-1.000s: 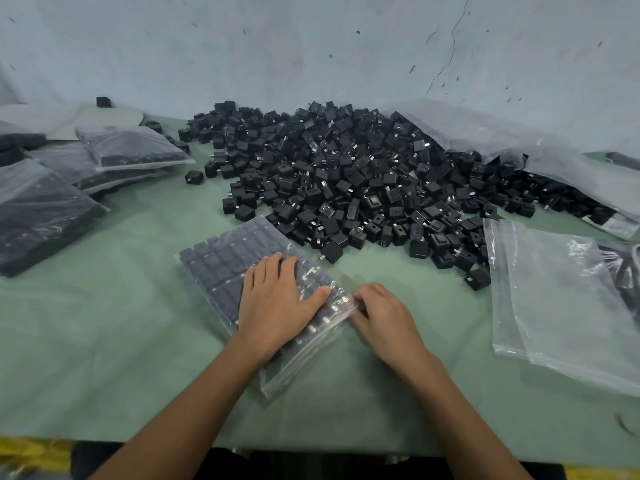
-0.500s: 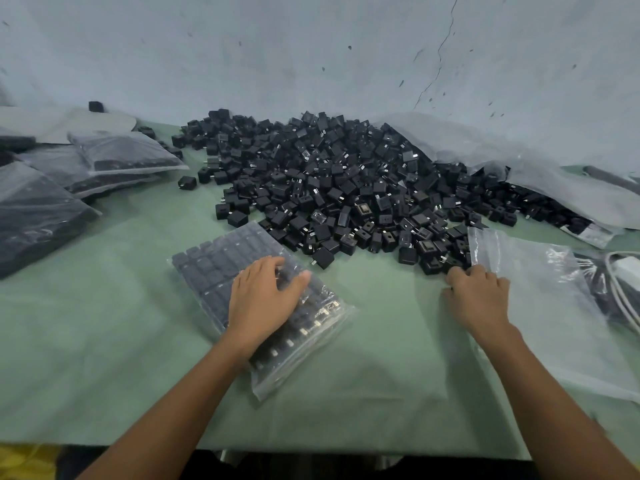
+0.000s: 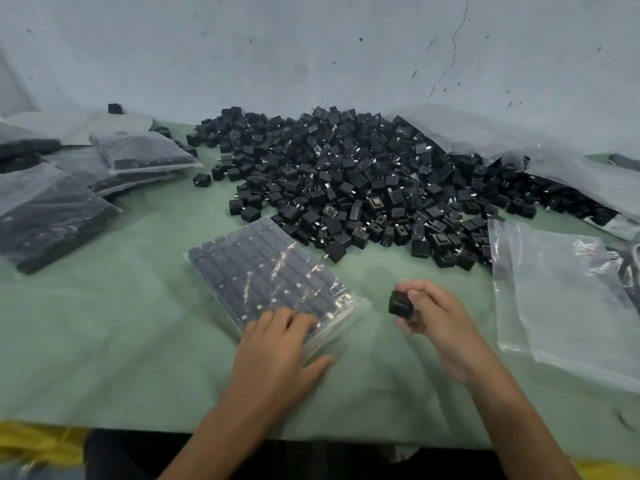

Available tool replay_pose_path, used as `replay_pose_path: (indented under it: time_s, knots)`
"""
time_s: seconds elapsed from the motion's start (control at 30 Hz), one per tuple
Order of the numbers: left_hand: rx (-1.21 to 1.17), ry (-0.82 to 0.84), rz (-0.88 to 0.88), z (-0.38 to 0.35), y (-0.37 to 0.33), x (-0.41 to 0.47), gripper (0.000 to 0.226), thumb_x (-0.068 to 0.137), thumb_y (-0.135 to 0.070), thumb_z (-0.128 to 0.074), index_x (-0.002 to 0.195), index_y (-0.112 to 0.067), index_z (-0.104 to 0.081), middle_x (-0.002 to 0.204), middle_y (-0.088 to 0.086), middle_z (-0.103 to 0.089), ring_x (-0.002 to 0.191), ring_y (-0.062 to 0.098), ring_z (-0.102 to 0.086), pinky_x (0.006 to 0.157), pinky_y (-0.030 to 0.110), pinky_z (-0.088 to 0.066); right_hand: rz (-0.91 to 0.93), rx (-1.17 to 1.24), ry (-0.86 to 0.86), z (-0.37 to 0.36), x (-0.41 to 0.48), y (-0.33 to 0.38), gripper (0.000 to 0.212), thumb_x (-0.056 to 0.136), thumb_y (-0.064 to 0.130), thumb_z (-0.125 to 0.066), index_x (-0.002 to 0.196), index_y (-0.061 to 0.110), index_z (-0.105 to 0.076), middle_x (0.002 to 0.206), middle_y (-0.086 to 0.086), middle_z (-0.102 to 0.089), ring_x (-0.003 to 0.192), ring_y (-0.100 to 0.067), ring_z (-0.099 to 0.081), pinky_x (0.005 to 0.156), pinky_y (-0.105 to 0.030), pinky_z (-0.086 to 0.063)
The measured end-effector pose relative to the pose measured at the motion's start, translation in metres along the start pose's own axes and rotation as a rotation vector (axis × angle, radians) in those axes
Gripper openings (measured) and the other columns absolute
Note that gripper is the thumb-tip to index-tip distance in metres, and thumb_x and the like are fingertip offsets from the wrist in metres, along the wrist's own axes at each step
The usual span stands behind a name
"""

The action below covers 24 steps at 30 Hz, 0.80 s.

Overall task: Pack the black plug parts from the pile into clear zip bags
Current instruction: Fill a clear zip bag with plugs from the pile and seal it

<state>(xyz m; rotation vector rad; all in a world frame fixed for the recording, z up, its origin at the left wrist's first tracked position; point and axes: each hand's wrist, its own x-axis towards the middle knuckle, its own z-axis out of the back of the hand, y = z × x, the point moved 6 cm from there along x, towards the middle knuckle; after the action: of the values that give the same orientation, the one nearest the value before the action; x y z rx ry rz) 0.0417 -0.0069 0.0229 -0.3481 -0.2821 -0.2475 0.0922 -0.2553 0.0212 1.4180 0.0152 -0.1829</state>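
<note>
1. The left hand lies with fingers spread and flat, pressing the near end of the filled zip bag. The bag rests on the green table cover, just in front of the pile.
2. The right hand pinches one black plug part between thumb and fingertips, held just right of the bag's near end.
3. Handling, as I judge it: each part is small, rigid and light, best taken by its flat sides. The film is soft and slippery, so I would grip the bag at its loose near edge.
4. Room: open cover lies between this bag and the empty zip bags at right. The packed bags sit well apart at left, and the table's near edge runs close beneath both forearms.
</note>
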Motion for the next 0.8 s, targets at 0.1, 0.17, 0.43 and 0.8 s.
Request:
replay_pose_path:
  time_s: [0.1, 0.17, 0.43, 0.8]
  knots:
    - [0.012, -0.136, -0.025, 0.004, -0.001, 0.002, 0.020, 0.076, -0.035, -0.079, 0.091, -0.026, -0.070, 0.081, -0.005, -0.061, 0.074, 0.023, -0.063, 0.067, 0.036, -0.052, -0.045, 0.147, 0.095, -0.037, -0.041, -0.012, 0.025, 0.100, 0.009, -0.052, 0.097, 0.016, -0.076, 0.089, -0.005, -0.075, 0.072, -0.019, -0.067, 0.060, -0.021, -0.051]
    - [-0.022, -0.241, -0.023, 0.008, 0.000, 0.002, 0.006, 0.082, -0.029, -0.072, 0.084, -0.025, -0.069, 0.077, -0.007, -0.060, 0.070, 0.021, -0.063, 0.060, 0.032, -0.050, -0.063, 0.168, 0.166, -0.055, -0.059, -0.018, 0.019, 0.093, 0.011, -0.064, 0.101, 0.022, -0.077, 0.095, -0.002, -0.077, 0.081, -0.012, -0.069, 0.070, -0.019, -0.052]
    - [-0.128, -0.506, -0.008, 0.011, 0.004, -0.004, 0.012, 0.092, -0.026, -0.062, 0.090, -0.020, -0.072, 0.081, -0.006, -0.060, 0.072, 0.021, -0.061, 0.053, 0.034, -0.048, -0.081, 0.408, -0.058, -0.104, -0.058, -0.028, 0.011, 0.088, 0.006, -0.070, 0.098, 0.010, -0.068, 0.100, -0.010, -0.072, 0.092, -0.020, -0.069, 0.079, -0.030, -0.057]
    - [-0.219, -0.548, -0.067, 0.019, 0.008, -0.003, 0.009, 0.095, -0.027, -0.060, 0.100, -0.024, -0.068, 0.087, -0.008, -0.061, 0.075, 0.020, -0.061, 0.061, 0.033, -0.048, 0.182, 0.369, -0.326, -0.127, -0.066, -0.021, 0.011, 0.083, 0.010, -0.078, 0.084, 0.015, -0.067, 0.083, -0.003, -0.071, 0.079, -0.019, -0.067, 0.076, -0.032, -0.055]
